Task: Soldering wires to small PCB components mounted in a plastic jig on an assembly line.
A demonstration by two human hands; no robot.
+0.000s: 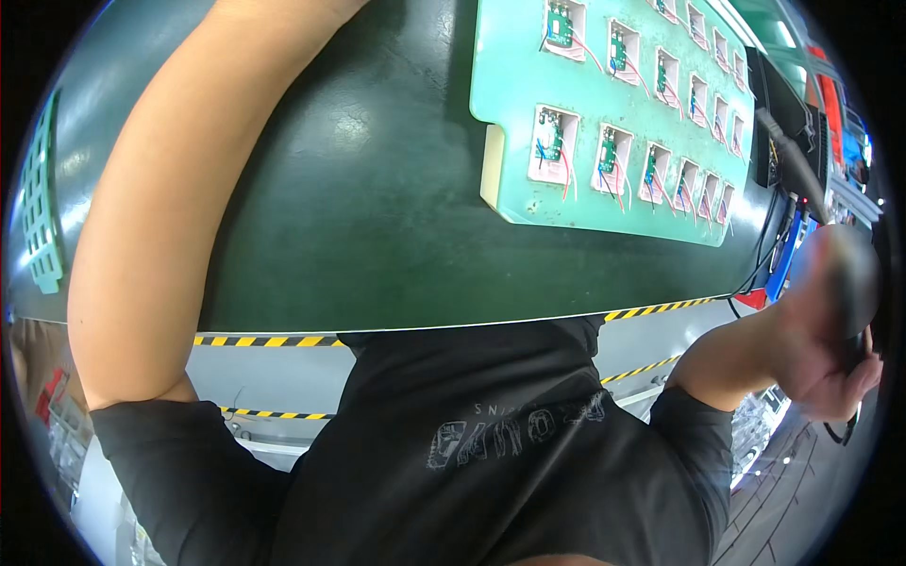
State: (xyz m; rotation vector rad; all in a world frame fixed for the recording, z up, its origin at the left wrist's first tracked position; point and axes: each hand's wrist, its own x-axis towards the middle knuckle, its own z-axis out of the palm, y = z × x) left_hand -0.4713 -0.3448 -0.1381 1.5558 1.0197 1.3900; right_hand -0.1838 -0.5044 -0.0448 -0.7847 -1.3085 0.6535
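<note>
Near right, the right hand (830, 363) is closed around a blurred dark tool (849, 283) with a cable. The left forearm reaches far across the dark green table (359, 208); its hand is out of view. Far right lies a light-green tray (604, 113) of small circuit boards (552, 141).

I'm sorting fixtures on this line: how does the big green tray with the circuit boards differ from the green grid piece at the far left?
The green tray is a solid light-green slab with rows of white pockets, each holding a small circuit board with red wires; the green grid piece is an open lattice that looks empty. The tray lies fully on the dark conveyor belt, while the grid piece sits at the belt's left edge. Both are green.
</note>
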